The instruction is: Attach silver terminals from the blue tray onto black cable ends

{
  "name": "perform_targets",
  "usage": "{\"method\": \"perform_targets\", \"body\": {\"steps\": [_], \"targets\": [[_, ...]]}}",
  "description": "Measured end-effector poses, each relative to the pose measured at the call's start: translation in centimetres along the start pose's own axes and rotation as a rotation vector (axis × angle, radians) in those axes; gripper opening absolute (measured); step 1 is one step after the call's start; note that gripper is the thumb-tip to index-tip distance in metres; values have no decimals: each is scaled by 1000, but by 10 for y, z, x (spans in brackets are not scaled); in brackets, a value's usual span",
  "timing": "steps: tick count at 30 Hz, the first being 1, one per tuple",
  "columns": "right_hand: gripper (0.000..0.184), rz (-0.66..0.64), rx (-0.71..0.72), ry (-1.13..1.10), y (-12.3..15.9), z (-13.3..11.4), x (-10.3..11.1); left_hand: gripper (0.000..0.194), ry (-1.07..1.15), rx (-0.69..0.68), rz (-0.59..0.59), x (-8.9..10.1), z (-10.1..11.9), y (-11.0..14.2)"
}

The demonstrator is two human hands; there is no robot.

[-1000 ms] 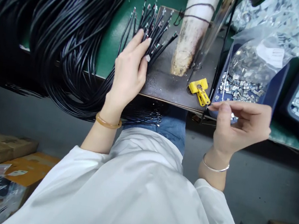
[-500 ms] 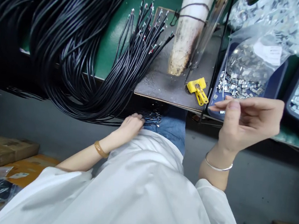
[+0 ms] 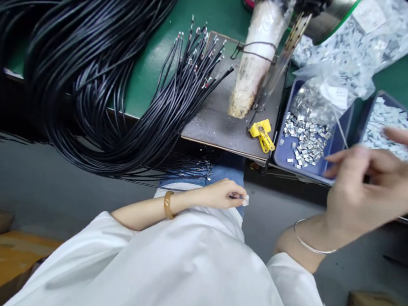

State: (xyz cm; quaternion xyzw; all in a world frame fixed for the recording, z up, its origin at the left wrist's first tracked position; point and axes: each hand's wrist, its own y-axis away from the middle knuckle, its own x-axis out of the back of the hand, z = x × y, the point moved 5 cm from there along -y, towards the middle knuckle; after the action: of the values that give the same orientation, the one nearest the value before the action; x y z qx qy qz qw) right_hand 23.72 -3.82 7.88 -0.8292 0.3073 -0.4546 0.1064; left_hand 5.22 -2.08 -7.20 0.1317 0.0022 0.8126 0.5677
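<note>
My left hand (image 3: 224, 194) is closed in front of my lap, its fingers pinching the end of a black cable (image 3: 182, 190). A small white piece (image 3: 245, 201) shows at those fingertips. My right hand (image 3: 375, 181), somewhat blurred, is raised over the front right edge of a blue bin (image 3: 281, 155). Thumb and fingers come together at a thin pale stick (image 3: 341, 132) that points up and away. Small shiny metal shells (image 3: 309, 143) lie in that bin, under a plastic bag (image 3: 314, 101) of similar pieces. Other cable ends (image 3: 202, 167) rest by my lap.
A big bundle of black cables (image 3: 99, 61) hangs over the table edge. Their stripped ends (image 3: 196, 62) lie on a brown board (image 3: 210, 129) with a yellow clip (image 3: 263, 135) and a wrapped white tube (image 3: 253, 69). A second bin (image 3: 376, 102) holds pale pieces.
My left hand has moved right, away from the cable ends by my lap, with one cable in its fingers. My right hand has moved right, the thin stick along with it. The view has shifted.
</note>
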Motion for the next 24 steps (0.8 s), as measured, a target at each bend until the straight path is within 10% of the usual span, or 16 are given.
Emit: {"method": "perform_targets", "body": {"steps": [10,15,24], "targets": [[15,-248,11,172,-17,48,-45,17,625,-203,830,115,38,23],[19,-383,126,338,-20,32,-58,21,927,-186,899,139,34,37],[16,-320,170,373,-23,32,-62,27,955,-137,796,116,37,25]]}}
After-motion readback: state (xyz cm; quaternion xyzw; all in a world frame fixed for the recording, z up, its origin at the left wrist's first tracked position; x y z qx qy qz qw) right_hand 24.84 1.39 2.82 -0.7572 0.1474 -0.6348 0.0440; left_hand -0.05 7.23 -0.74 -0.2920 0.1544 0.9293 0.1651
